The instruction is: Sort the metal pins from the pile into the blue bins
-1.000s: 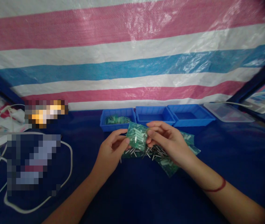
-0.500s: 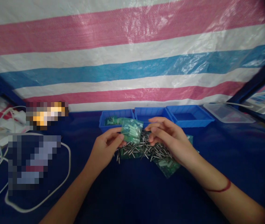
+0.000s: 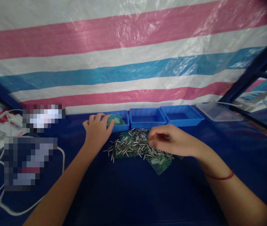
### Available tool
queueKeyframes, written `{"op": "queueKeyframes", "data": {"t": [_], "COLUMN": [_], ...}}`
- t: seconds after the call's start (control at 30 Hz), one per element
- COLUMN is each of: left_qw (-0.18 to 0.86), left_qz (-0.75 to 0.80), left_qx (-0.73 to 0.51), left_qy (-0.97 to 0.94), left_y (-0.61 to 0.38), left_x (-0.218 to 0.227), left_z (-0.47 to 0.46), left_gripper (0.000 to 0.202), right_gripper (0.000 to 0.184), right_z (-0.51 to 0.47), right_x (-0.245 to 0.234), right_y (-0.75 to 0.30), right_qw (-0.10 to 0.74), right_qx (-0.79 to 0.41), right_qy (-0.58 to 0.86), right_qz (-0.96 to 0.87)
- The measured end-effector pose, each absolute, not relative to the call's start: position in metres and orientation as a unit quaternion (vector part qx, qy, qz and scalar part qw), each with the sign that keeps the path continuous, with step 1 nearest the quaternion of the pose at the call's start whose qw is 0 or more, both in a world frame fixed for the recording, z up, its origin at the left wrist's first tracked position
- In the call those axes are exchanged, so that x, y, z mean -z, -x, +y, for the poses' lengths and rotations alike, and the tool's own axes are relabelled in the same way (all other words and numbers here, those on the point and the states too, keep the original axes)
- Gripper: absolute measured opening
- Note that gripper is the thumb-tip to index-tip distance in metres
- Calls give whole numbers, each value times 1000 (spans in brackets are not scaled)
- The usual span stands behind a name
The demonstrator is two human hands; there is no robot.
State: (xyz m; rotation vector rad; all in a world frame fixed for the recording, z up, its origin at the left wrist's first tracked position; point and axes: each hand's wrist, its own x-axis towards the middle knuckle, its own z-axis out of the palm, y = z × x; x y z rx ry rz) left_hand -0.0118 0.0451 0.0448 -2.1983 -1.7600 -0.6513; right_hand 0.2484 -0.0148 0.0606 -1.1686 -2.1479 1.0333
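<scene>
A heap of small metal pins [image 3: 135, 146] lies on the dark blue cloth, on top of flat green packets [image 3: 158, 163]. My left hand [image 3: 97, 130] has reached to the left blue bin [image 3: 123, 127], and its fingers are curled over a green packet [image 3: 112, 121] at the bin's near corner. That bin holds more green packets. My right hand [image 3: 171, 141] hovers at the right side of the pin heap with thumb and forefinger pinched together. What they pinch is too small to make out. A red string circles my right wrist.
Two more blue bins, middle [image 3: 147, 123] and right [image 3: 182, 119], stand in a row at the back. A clear plastic tray [image 3: 218, 111] sits to their right. White cable [image 3: 30, 205] and blurred-out items lie at the left. A striped tarp hangs behind.
My left hand carried the green packet from above the heap back and left to the left bin. My right hand let go of the packet and dropped to the pins, which now lie spread out.
</scene>
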Motion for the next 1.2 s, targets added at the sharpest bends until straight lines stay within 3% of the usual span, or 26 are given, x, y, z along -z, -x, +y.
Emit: {"op": "queueKeyframes", "data": {"t": [0.1,0.17,0.27,0.37,0.5,0.7,0.87,1.03,1.2], "left_qw": [121,95,57,29,-12,-44,-98,-113,-162], "left_qz": [-568,-538,-502,-476,-436,-342,-267,-342,-392], "left_qx": [234,234,242,260,265,243,243,272,279], "left_qy": [780,804,828,839,860,907,927,892,861], "left_y": [5,2,-3,-5,-5,-3,2,1,-3], "left_x": [-47,-49,-50,-49,-44,-38,-42,-42,-36], "left_z": [28,18,8,2,-1,-1,-3,-4,-1], "left_gripper": [30,26,22,20,19,27,46,24,19], "right_gripper": [13,25,37,25,6,16,15,20,21], "right_z": [-26,-36,-51,-58,-55,-40,-28,-20,-17], "right_x": [-63,-66,-69,-69,-65,-76,-66,-47,-41], "right_y": [-247,-238,-222,-214,-221,-233,-227,-215,-212], "right_qw": [63,-13,-82,-93,-18,160,321,404,428], "right_qx": [-326,-250,-142,-116,-133,-247,-380,-525,-511], "right_qy": [437,478,526,539,515,392,422,390,396], "right_qz": [-836,-842,-834,-829,-847,-871,-758,-640,-631]}}
